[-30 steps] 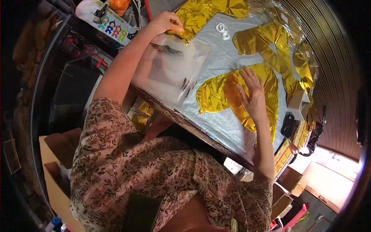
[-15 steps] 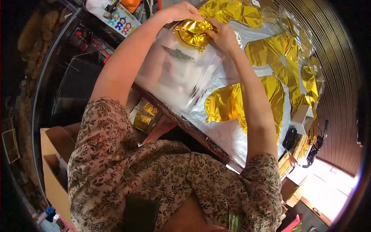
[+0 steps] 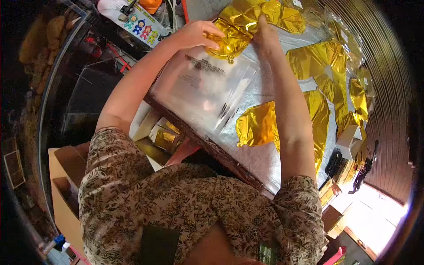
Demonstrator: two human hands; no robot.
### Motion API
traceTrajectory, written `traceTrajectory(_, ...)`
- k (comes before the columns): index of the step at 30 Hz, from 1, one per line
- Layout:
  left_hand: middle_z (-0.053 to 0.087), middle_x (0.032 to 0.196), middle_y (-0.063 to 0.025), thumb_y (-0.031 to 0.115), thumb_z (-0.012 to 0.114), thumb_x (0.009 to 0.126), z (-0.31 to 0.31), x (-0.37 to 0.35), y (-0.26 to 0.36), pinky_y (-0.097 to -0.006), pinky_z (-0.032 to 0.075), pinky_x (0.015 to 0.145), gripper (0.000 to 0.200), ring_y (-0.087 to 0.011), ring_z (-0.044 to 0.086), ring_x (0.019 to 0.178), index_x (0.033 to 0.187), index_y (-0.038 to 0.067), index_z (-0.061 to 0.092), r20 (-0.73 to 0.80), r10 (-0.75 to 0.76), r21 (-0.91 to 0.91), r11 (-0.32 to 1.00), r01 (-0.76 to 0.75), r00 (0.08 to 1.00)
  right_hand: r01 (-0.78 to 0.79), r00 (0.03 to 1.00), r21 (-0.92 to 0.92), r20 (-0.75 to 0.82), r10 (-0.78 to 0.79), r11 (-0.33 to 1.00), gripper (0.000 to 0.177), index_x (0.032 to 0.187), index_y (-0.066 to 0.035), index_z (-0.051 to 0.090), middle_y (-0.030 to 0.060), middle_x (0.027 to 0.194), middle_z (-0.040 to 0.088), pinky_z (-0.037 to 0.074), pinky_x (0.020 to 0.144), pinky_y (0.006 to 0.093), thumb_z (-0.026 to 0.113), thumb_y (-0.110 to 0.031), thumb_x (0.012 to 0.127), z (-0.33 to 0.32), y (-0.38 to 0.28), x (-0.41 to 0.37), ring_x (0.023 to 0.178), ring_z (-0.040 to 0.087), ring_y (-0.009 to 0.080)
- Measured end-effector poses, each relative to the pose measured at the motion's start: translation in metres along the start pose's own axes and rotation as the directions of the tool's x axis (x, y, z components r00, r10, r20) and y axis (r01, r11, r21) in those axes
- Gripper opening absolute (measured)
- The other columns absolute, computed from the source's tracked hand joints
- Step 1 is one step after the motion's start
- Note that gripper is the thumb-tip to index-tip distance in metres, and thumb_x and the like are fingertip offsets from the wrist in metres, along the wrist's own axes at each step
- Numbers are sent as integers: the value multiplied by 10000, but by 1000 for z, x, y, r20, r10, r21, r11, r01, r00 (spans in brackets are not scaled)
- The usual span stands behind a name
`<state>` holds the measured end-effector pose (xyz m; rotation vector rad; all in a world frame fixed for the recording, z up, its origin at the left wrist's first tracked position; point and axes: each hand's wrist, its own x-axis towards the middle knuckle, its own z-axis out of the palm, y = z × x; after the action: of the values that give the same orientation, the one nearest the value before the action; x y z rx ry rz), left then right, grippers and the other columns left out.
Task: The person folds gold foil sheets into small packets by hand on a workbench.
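Note:
A shiny gold foil balloon (image 3: 230, 37), flat and partly unfolded, lies at the far end of the table over clear plastic bags. My left hand (image 3: 197, 36) is at its left edge, with thumb and fingers apart and curved. At the right edge, my right hand (image 3: 266, 37) pinches the foil; some of its fingertips are hidden. A small tab hangs from the balloon's near edge. Under it, the stack of clear plastic bags (image 3: 194, 90) carries dark printed text.
More flat gold foil balloons (image 3: 320, 59) spread over the silvery table cover (image 3: 258, 161) on the right. A white box (image 3: 349, 141) stands at the right edge. Below the table's left edge is an open carton (image 3: 152, 137). A cartoon-printed board (image 3: 141, 26) sits at upper left.
The gold foil was bunched between both hands and is now spread wider. My left hand has moved left and down, its fingers parting; my right hand has shifted slightly right.

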<state>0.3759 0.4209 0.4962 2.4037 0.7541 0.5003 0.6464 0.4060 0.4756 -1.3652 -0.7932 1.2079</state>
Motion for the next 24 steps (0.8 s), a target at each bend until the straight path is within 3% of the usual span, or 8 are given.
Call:
traceTrajectory(6, 758, 1038, -74, 293, 856, 807, 5, 12, -10, -310, 533, 865, 326, -174, 701, 945, 1042, 69, 825, 67, -123, -151, 980, 132, 990, 17, 974, 179, 220, -57, 984, 637, 1348, 33, 575, 166, 1313, 679, 504, 1074, 403, 496, -537, 1076, -9, 17, 11, 1187, 662, 274)
traceTrajectory(11, 781, 910, -61, 324, 850, 835, 11, 20, -21, -287, 533, 843, 312, -124, 702, 887, 964, 40, 832, -8, -171, -279, 947, 162, 985, 14, 949, 131, 311, -55, 991, 685, 1407, 27, 543, 180, 1384, 641, 446, 1137, 410, 468, -568, 1076, -9, 14, 3, 1284, 610, 275)
traceTrajectory(14, 768, 1032, -44, 313, 797, 916, -1, 29, -13, -268, 526, 860, 340, -100, 681, 954, 1026, -9, 803, 85, -396, -267, 875, 404, 914, -6, 939, 165, 339, -51, 986, 686, 1409, 20, 549, 158, 1382, 645, 429, 1145, 403, 473, -572, 1072, -7, 12, 2, 1291, 597, 252)
traceTrajectory(17, 784, 1031, -33, 352, 797, 918, -12, 38, -22, -269, 540, 836, 429, -91, 696, 913, 1119, -26, 774, 75, -410, -588, 718, 372, 909, 13, 881, 113, 468, -65, 993, 657, 1399, 17, 563, 119, 1373, 649, 408, 1148, 392, 513, -546, 1064, -12, 13, -2, 1298, 573, 210)
traceTrajectory(19, 768, 1051, -28, 348, 755, 957, -17, 48, -15, -251, 526, 863, 410, -90, 687, 935, 1177, 1, 762, 48, -414, -501, 777, 380, 909, 55, 805, 97, 585, -102, 994, 485, 1337, 14, 619, 70, 1263, 696, 482, 1044, 354, 668, -353, 1024, -10, 8, -15, 1170, 627, 154)
traceTrajectory(21, 764, 1063, -22, 351, 753, 962, -14, 62, -24, -266, 537, 863, 401, -91, 687, 969, 1161, 3, 769, 36, -470, -530, 739, 415, 882, 149, 855, -197, 519, -26, 969, 342, 1261, 19, 670, 66, 1146, 735, 554, 905, 312, 735, -151, 971, -7, -10, -36, 1001, 691, 154)
traceTrajectory(22, 773, 1053, -15, 355, 750, 965, -13, 66, -13, -288, 547, 846, 380, -98, 688, 986, 1143, 19, 775, -36, -470, -504, 770, 390, 882, 307, 832, -90, 509, -221, 947, 254, 1177, 29, 704, 71, 1058, 753, 580, 801, 288, 745, -33, 934, -5, 23, -9, 874, 709, 164)
traceTrajectory(24, 781, 1008, -38, 322, 759, 956, -12, 72, -11, -318, 556, 837, 336, -165, 716, 944, 1125, 32, 777, -362, -82, -80, 995, 56, 929, 159, 912, 149, 357, -203, 976, 212, 1147, 33, 710, 80, 1073, 751, 581, 832, 306, 726, -30, 945, 4, 31, -4, 909, 707, 164)
